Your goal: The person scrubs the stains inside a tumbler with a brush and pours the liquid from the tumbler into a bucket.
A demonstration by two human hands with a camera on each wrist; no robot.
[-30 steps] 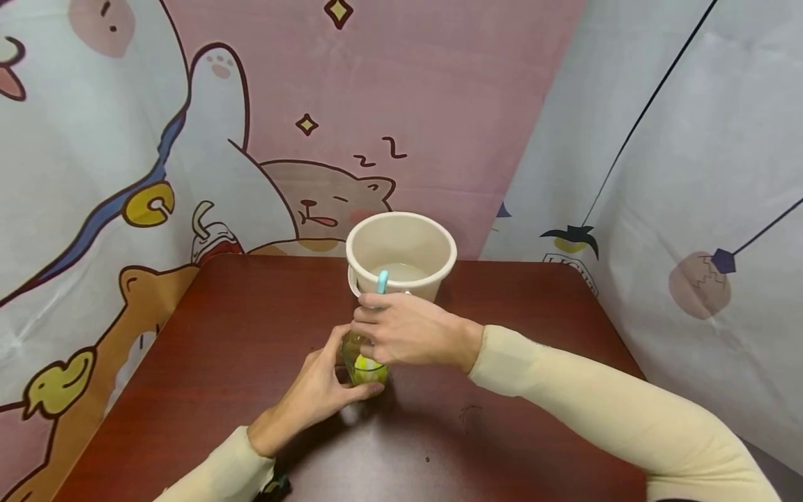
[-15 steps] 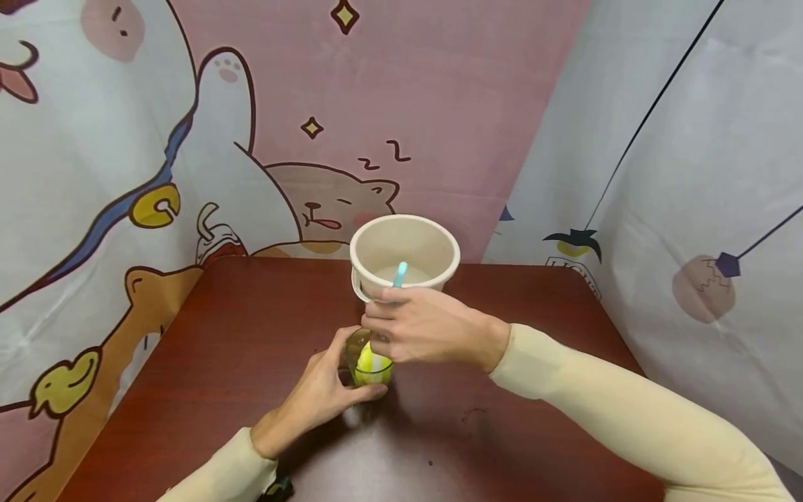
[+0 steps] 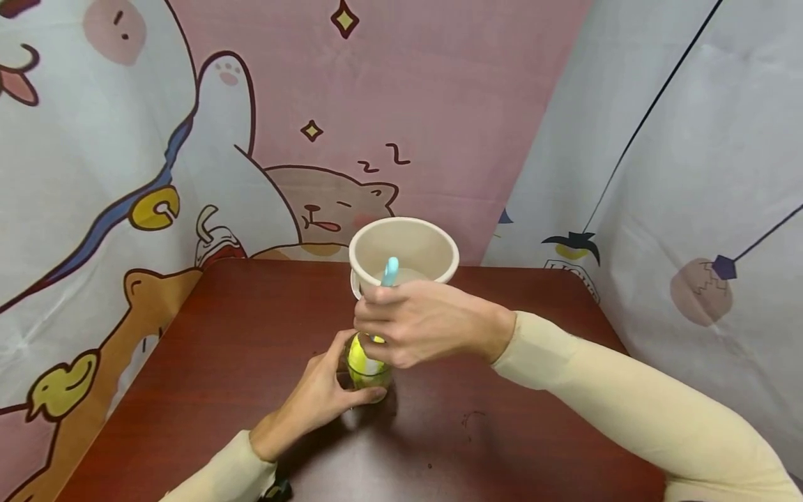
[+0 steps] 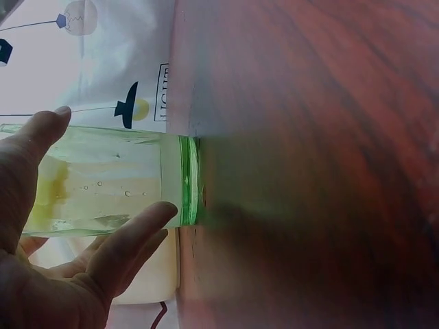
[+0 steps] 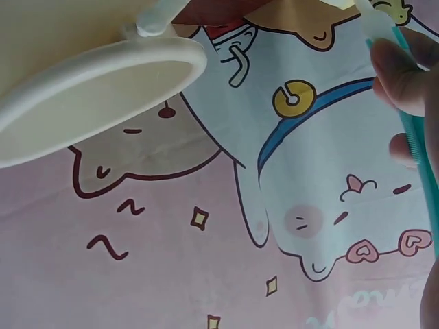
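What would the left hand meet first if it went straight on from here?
The left hand would meet the green glass it grips; beyond, probably the cream bucket, though depth is unclear.

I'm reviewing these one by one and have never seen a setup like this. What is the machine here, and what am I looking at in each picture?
There is no machine: these are a person's two bare hands. The wide view comes from a camera worn on the head, looking forward and down. The other two come from cameras on the wrists, so the scene appears turned in them.

On the table, behind the hands, stands a pale bucket. Beyond is a printed cartoon cloth.

The left hand grips a clear, greenish glass. The right hand holds the blue-green handle of what looks like a brush; a yellow and white sponge shows inside the glass. The right hand hides where they would join.
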